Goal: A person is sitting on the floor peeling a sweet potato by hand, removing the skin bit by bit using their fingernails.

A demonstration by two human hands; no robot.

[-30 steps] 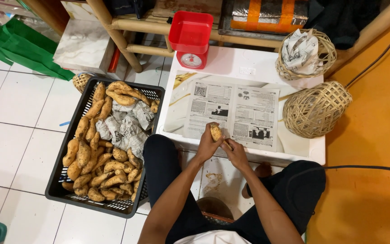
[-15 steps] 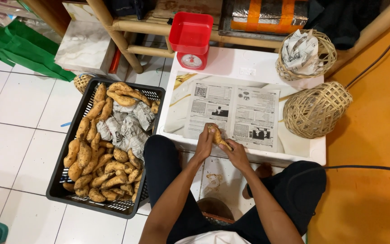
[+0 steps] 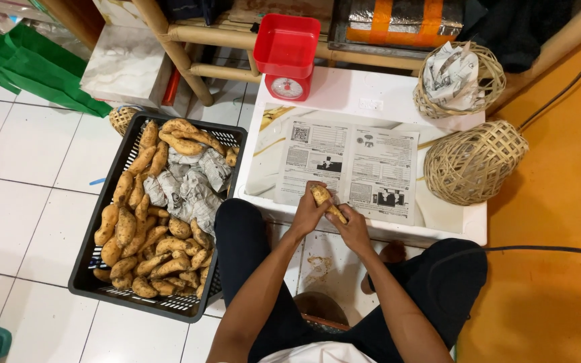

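Note:
Both hands hold one yellow-brown sweet potato (image 3: pixel 322 197) over the near edge of a sheet of newspaper (image 3: pixel 348 167). My left hand (image 3: pixel 308 214) grips it from the left and my right hand (image 3: pixel 352 225) from the right. The paper lies spread on a low white table (image 3: pixel 452 218) in front of my knees.
A black plastic crate (image 3: pixel 89 282) of sweet potatoes and crumpled newspaper sits on the tiled floor at my left. A red kitchen scale (image 3: pixel 286 56) stands at the table's far edge. Two woven baskets (image 3: pixel 473 163) are at the right, one (image 3: pixel 429 101) holding paper-wrapped bundles. A green bag (image 3: pixel 31 70) lies far left.
The sweet potato has tipped from nearly upright in my left hand to slanted across both hands, and my right hand has closed onto its lower end.

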